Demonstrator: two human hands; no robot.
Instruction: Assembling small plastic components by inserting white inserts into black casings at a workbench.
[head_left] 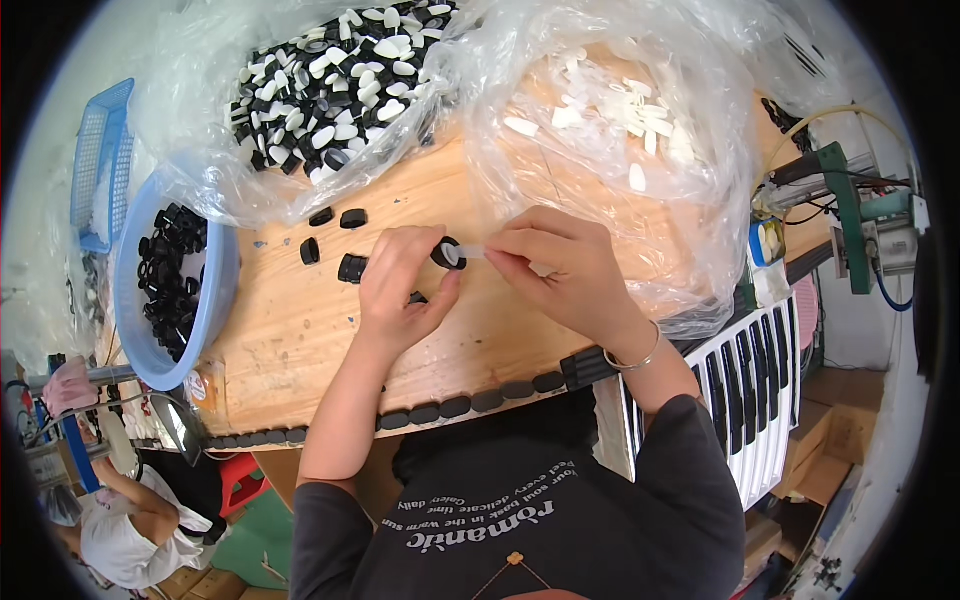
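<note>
Over the middle of the table, my left hand (398, 285) grips a round black cap (439, 254) between fingers and thumb, its pale inside turned to the right. My right hand (562, 268) pinches a small translucent white piece (473, 252), whose left end meets the cap's opening. How deep it sits in the cap I cannot tell. Close to my left hand lie several loose black caps (353, 218), some partly hidden behind the fingers. A clear plastic bag (590, 190) lies spread beyond my right hand, with pale flat pieces (640, 112) in it.
A heap of black and white pieces (335, 90) lies in plastic at the back left. Black caps fill a blue tub (226, 290); behind it stands a blue basket (84, 190). Dark pads (455, 407) line the front edge. At right are a black-and-white rack (745, 390) and green machine (843, 220).
</note>
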